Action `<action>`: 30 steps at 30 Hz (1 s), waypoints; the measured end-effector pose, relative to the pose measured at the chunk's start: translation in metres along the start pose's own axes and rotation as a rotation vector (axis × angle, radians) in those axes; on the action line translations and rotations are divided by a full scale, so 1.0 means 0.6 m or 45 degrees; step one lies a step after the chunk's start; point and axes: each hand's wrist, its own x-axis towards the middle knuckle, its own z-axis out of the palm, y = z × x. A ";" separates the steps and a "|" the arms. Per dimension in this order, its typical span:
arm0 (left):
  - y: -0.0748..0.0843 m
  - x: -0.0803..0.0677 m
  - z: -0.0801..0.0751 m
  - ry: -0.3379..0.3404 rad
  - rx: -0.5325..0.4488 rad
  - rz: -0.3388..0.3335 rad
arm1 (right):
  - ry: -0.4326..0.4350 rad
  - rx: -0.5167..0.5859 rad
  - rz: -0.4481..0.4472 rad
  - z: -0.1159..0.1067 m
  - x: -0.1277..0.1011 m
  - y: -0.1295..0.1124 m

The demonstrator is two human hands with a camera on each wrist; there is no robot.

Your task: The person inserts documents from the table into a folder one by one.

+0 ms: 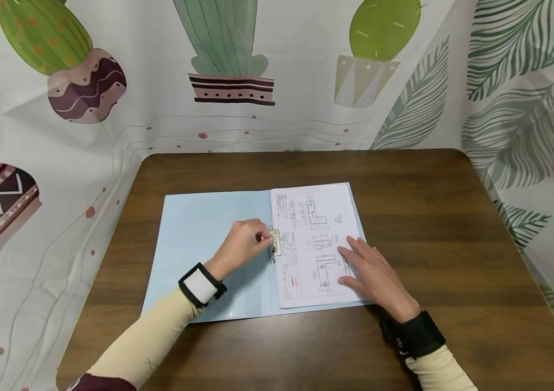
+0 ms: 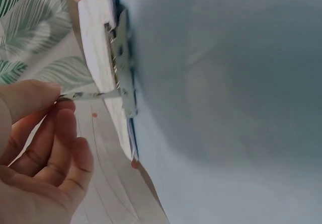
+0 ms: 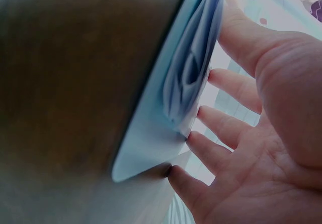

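Cactus-print cloth backs the desk (image 1: 403, 179) where the left hand (image 1: 240, 244) pinches the clip lever (image 1: 274, 245) at 9 o'clock of the drawing sheet (image 1: 313, 239), while the right hand (image 1: 371, 271) lies flat-fingered on it, steadying it in the blue folder (image 1: 198, 239).

Wooden table (image 1: 452, 217), cactus-print curtain (image 1: 110, 81)

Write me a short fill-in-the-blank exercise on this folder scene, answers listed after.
1. The open light blue plastic folder lies on a dark brown ____ table.
2. The left hand pinches the small metal ____ at the folder's spine.
3. The right hand rests flat on white sheets printed with technical ____.

Answers: wooden; clip; drawings
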 end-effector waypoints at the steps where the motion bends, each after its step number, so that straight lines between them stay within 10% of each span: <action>1: 0.000 -0.005 0.003 0.006 0.013 0.020 | -0.002 -0.001 0.001 0.001 0.000 0.000; 30: 0.017 -0.058 0.042 0.022 0.312 0.220 | -0.020 0.024 0.020 0.000 0.004 0.000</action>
